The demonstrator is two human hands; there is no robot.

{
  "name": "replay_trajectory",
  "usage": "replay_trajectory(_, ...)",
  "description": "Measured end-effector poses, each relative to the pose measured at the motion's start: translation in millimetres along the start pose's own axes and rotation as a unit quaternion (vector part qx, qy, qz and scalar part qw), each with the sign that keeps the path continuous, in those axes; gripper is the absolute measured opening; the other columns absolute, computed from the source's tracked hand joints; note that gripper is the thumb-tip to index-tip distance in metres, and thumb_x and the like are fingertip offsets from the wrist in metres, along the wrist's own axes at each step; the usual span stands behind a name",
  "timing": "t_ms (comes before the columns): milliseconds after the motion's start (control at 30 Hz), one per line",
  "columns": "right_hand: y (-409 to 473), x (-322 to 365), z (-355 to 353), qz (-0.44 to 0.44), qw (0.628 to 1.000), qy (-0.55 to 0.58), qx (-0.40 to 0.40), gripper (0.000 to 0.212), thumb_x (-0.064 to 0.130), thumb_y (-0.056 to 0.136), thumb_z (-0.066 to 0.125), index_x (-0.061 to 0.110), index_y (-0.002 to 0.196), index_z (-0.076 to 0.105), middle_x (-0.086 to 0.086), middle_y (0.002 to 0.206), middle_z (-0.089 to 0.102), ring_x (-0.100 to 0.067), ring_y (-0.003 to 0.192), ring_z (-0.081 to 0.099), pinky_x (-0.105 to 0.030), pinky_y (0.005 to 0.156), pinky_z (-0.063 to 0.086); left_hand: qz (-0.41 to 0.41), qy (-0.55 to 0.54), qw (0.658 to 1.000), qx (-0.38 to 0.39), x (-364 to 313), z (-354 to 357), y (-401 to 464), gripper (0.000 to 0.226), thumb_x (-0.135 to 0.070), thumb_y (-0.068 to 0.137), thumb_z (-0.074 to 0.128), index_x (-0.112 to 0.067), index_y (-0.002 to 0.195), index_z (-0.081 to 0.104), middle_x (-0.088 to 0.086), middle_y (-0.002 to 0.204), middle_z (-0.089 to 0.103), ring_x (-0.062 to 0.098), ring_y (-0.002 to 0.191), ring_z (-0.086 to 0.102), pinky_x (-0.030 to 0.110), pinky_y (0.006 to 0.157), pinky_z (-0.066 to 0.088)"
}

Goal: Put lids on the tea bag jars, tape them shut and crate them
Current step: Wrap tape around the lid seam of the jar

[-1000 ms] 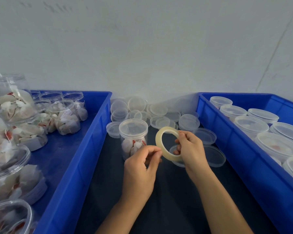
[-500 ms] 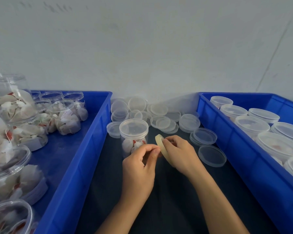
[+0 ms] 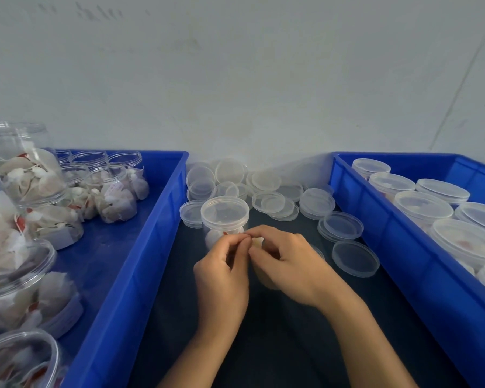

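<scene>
A clear lidded jar point(image 3: 224, 217) with tea bags stands on the dark mat between two blue crates. Just in front of it my right hand point(image 3: 287, 263) grips a pale roll of tape point(image 3: 257, 242), mostly hidden under the fingers. My left hand point(image 3: 223, 271) pinches at the roll's edge with thumb and forefinger, touching the right hand. The left crate point(image 3: 140, 256) holds several open jars of tea bags point(image 3: 115, 196). The right crate point(image 3: 398, 247) holds several lidded jars point(image 3: 423, 207).
A heap of loose clear lids point(image 3: 266, 191) lies behind the jar against the white wall. More lids point(image 3: 354, 257) lie flat on the mat to the right of my hands. The crate walls hem in the mat on both sides.
The tape roll was held up face-on a second ago; my right hand has turned it edge-on and lowered it, and both hands have closed together over it.
</scene>
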State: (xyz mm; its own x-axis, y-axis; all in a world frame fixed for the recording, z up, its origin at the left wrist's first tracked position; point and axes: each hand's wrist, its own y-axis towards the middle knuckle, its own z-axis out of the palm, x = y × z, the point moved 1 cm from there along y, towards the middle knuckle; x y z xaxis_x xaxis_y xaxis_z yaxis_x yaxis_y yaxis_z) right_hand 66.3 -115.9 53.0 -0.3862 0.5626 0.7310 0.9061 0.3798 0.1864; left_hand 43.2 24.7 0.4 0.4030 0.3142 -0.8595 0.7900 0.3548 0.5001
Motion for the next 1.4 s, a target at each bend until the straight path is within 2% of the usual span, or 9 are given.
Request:
replay_trajectory(67,0,1,0,0.008,1.000,0.005,0.011,0.024,0.030,0.105,0.051,0.046,0.113,0.066,0.005,0.071,0.068,-0.008,0.061,0.058,-0.020,0.056,0.045,0.018,0.020,1.000,-0.007,-1,-1,0,0.017,-0.014,0.100,0.073,-0.029,0.106,0.077,-0.019,0.092,0.077,-0.001,0.090,0.074,0.014,0.076,0.055)
replay_trajectory(333,1,2,-1,0.042,0.998,0.056,0.001,0.022,0.032,0.102,0.054,0.047,0.106,0.070,-0.005,0.067,0.070,-0.016,0.058,0.063,-0.052,0.066,0.058,0.074,0.066,0.995,-0.019,-4,-4,2,0.011,-0.013,0.098,0.075,-0.016,0.107,0.079,-0.011,0.094,0.076,0.002,0.089,0.073,0.017,0.076,0.057)
replay_trajectory(500,2,0,1,0.111,0.985,0.127,0.046,0.028,0.022,0.102,0.045,0.035,0.101,0.070,0.002,0.065,0.061,-0.018,0.054,0.068,-0.047,0.064,0.065,0.104,0.090,0.990,-0.010,-4,-2,0,0.014,-0.009,0.095,0.078,-0.014,0.108,0.080,-0.008,0.096,0.077,0.003,0.087,0.073,0.026,0.076,0.060)
replay_trajectory(567,3,-2,0,0.098,0.989,0.102,0.031,0.034,0.020,0.102,0.041,0.035,0.095,0.071,0.007,0.062,0.056,-0.008,0.050,0.055,-0.036,0.052,0.053,0.106,0.085,0.991,-0.014,-4,-1,1,0.014,-0.010,0.095,0.078,-0.014,0.108,0.080,-0.008,0.096,0.077,0.004,0.087,0.074,0.029,0.076,0.061)
replay_trajectory(667,3,-2,-2,0.070,0.993,0.095,0.017,0.032,0.023,0.101,0.044,0.036,0.094,0.072,0.015,0.061,0.056,-0.002,0.053,0.046,-0.024,0.054,0.038,0.110,0.074,0.991,-0.031,-3,-3,3,0.013,-0.010,0.095,0.079,-0.014,0.107,0.080,-0.009,0.095,0.077,0.005,0.086,0.074,0.029,0.075,0.061)
replay_trajectory(867,4,-3,2,0.053,0.995,-0.085,-0.014,0.018,0.036,0.096,0.046,0.042,0.093,0.062,0.007,0.073,0.066,-0.014,0.073,0.060,-0.034,0.063,0.047,0.159,0.094,0.982,-0.035,-10,-3,1,0.013,-0.005,0.095,0.079,-0.009,0.107,0.079,-0.005,0.097,0.077,0.005,0.087,0.073,0.023,0.077,0.059)
replay_trajectory(1000,4,-3,4,0.025,0.995,-0.097,-0.025,0.017,0.037,0.101,0.045,0.040,0.103,0.062,0.007,0.070,0.063,-0.014,0.072,0.059,-0.039,0.067,0.049,0.139,0.080,0.986,-0.046,-8,-5,2,0.012,-0.008,0.097,0.076,-0.007,0.109,0.076,-0.003,0.095,0.076,0.008,0.087,0.074,0.025,0.076,0.060)
replay_trajectory(1233,3,-7,5,-0.014,0.995,-0.083,-0.050,0.014,0.041,0.105,0.051,0.039,0.096,0.061,0.006,0.070,0.064,-0.016,0.066,0.057,-0.035,0.060,0.047,0.181,0.112,0.976,-0.041,-3,-11,6,0.027,-0.009,0.093,0.081,-0.011,0.117,0.070,-0.004,0.100,0.070,0.012,0.091,0.070,0.025,0.075,0.058)
replay_trajectory(1400,4,-10,4,-0.020,0.988,-0.130,-0.080,0.010,0.042,0.107,0.049,0.042,0.099,0.055,0.022,0.075,0.064,-0.007,0.067,0.058,-0.029,0.055,0.038,0.189,0.142,0.964,-0.119,2,-16,12,0.030,-0.013,0.091,0.073,-0.007,0.119,0.065,0.000,0.105,0.060,0.020,0.096,0.058,0.033,0.079,0.051)
